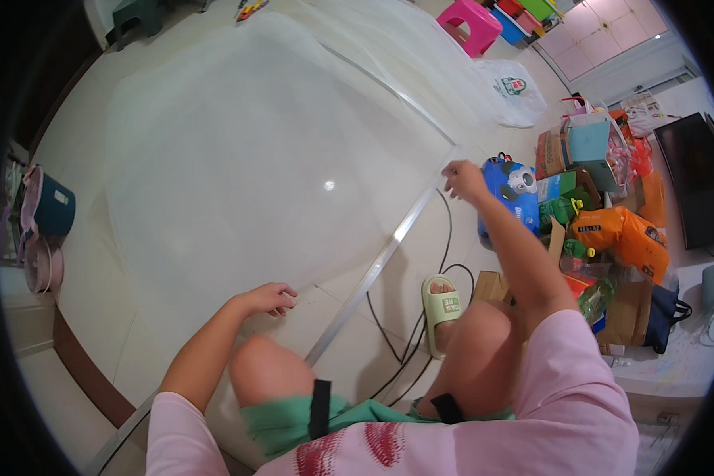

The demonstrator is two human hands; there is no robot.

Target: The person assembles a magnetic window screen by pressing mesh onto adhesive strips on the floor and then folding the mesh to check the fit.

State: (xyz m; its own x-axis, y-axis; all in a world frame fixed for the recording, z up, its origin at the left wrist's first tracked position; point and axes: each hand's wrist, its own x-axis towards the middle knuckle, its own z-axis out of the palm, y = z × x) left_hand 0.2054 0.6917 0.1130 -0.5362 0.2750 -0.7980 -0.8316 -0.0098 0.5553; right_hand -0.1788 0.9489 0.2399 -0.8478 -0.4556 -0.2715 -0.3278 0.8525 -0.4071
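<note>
A thin, see-through white mesh sheet (238, 159) lies spread over the floor. Two silvery metal strips border it: a near strip (381, 262) running up from my knees, and a far strip (397, 91) slanting away to the back left. They come close together at the right. Above that corner is my right hand (466, 182), fingers loosely bent and apart, nothing visible in them. My left hand (268, 301) hovers by my left knee over the sheet's near edge, its fingers half curled and apart, holding nothing. Whether the right fingertips touch the sheet cannot be seen.
Black cables (408, 349) loop over the tiles near my foot in a green slipper (441, 313). To the right are a blue bag (509, 202), boxes, green bottles and an orange bag (623, 238). A pink stool (471, 25) stands far off; a dark teal bin (54, 205) is left.
</note>
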